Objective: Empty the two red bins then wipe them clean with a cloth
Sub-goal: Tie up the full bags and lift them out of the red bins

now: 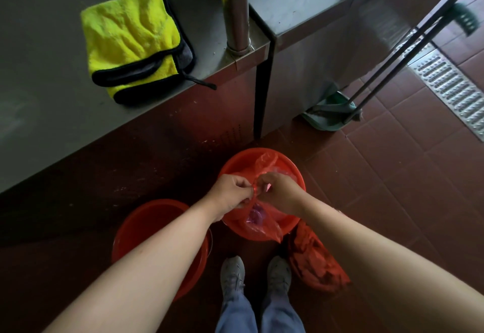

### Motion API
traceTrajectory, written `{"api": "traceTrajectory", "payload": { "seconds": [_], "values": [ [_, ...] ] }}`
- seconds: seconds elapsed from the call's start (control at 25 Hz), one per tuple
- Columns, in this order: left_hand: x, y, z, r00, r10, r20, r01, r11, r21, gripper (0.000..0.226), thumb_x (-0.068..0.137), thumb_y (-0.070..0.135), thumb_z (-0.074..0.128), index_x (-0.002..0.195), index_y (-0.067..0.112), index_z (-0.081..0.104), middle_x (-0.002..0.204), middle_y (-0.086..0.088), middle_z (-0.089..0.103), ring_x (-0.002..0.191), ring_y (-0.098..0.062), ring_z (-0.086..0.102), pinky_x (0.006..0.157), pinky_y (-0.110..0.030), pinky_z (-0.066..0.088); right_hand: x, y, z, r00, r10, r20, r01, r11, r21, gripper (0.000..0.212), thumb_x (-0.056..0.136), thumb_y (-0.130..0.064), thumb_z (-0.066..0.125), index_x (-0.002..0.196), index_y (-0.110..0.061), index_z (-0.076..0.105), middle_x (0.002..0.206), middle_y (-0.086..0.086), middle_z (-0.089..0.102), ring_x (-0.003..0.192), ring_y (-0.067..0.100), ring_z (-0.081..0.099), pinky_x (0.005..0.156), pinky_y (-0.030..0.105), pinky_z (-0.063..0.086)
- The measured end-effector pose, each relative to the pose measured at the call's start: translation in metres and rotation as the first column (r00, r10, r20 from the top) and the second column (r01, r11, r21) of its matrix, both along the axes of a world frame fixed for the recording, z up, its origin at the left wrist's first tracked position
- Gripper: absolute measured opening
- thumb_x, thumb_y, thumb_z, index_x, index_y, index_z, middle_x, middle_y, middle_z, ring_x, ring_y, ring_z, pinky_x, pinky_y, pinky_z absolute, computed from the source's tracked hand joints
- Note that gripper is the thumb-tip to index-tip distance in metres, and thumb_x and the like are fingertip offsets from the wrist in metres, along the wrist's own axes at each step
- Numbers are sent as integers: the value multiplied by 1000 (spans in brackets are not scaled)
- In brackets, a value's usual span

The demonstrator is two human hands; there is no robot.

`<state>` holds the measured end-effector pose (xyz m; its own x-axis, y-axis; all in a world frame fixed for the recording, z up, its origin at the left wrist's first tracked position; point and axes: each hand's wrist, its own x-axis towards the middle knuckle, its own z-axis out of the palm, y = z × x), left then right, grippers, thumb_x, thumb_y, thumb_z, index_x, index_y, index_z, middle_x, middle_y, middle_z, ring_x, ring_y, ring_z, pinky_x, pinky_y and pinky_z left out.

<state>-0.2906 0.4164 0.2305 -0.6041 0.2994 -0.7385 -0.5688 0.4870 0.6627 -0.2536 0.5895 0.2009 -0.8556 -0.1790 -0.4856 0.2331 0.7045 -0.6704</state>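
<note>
Two red bins stand on the tiled floor in front of my feet. The right red bin (235,161) holds a thin red plastic bag (264,224) with clear rubbish inside. My left hand (230,196) and my right hand (281,192) meet above this bin, and both pinch the gathered top of the bag. The left red bin (146,224) is partly hidden under my left forearm. A folded yellow cloth (131,39) with black edging lies on the steel counter at the upper left.
A second red bag (317,262), crumpled, lies on the floor right of my feet. The steel counter (39,112) runs along the left. A green dustpan (330,115) and long dark handles lean against a steel cabinet. A metal floor drain (450,89) crosses the tiles at right.
</note>
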Motion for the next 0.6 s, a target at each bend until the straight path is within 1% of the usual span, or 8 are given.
{"api": "traceTrajectory", "payload": {
  "seconds": [0.08, 0.12, 0.16, 0.24, 0.32, 0.4, 0.48, 0.6],
  "values": [
    [-5, -4, -4, 982, -105, -158, 90, 991, -98, 15, 83, 13, 75, 70, 15, 68, 67, 3, 65, 62, -13, 62, 67, -30, 53, 2, -3, -1, 996, 31, -81, -24, 996, 84, 8, 89, -23, 70, 90, -22, 62, 91, -10, 58, 82, 13, 57, 68, 25, 42],
    [-8, -6, -5, 952, -187, -240, 149, 974, -170, 17, 81, 16, 75, 66, 18, 68, 67, 7, 67, 63, -11, 64, 68, -30, 53, 3, -5, 0, 991, 30, -127, -15, 994, 112, 7, 90, -25, 68, 92, -22, 63, 91, -11, 55, 81, 12, 55, 66, 26, 41],
    [-10, -6, -5, 911, -268, -313, 194, 949, -249, 20, 79, 20, 75, 61, 20, 65, 69, 8, 67, 66, -9, 65, 68, -29, 54, 5, -5, 1, 984, 9, -180, 14, 992, 129, 7, 91, -26, 66, 91, -21, 62, 91, -11, 53, 79, 13, 54, 64, 28, 40],
    [-14, -5, -5, 847, -354, -397, 194, 901, -389, 23, 75, 27, 72, 57, 21, 59, 72, 8, 64, 71, -12, 64, 68, -31, 53, 8, -4, 3, 955, -80, -285, 129, 979, 156, 14, 88, -25, 66, 81, -22, 54, 85, -10, 51, 73, 14, 50, 60, 31, 35],
    [-18, -3, -4, 830, -357, -429, 118, 863, -491, 24, 73, 35, 68, 59, 20, 55, 75, 8, 61, 74, -17, 63, 67, -33, 53, 11, -1, 6, 916, -234, -327, 300, 939, 167, 24, 85, -24, 66, 73, -23, 45, 79, -8, 49, 69, 16, 47, 59, 31, 31],
    [-26, -6, -3, 821, -371, -433, 58, 810, -584, 22, 74, 39, 65, 68, 19, 58, 84, 2, 62, 83, -25, 63, 69, -36, 53, 12, 7, 8, 860, -416, -296, 476, 863, 170, 25, 84, -25, 65, 71, -23, 43, 77, -7, 49, 70, 19, 47, 58, 32, 31],
    [-37, -17, -2, 828, -377, -416, 19, 760, -650, 25, 77, 40, 61, 80, 16, 61, 93, -6, 63, 91, -33, 63, 73, -41, 54, 14, 22, 8, 822, -495, -282, 559, 797, 230, 20, 84, -27, 63, 75, -21, 46, 82, -5, 51, 75, 22, 50, 60, 33, 33],
    [-46, -32, -2, 856, -280, -434, -83, 754, -651, 17, 77, 36, 61, 81, 21, 54, 95, -3, 58, 91, -30, 60, 72, -37, 49, 14, 45, 7, 778, -559, -286, 626, 723, 292, 16, 85, -31, 60, 81, -21, 49, 91, -2, 53, 85, 27, 55, 63, 34, 37]
  ]
}}
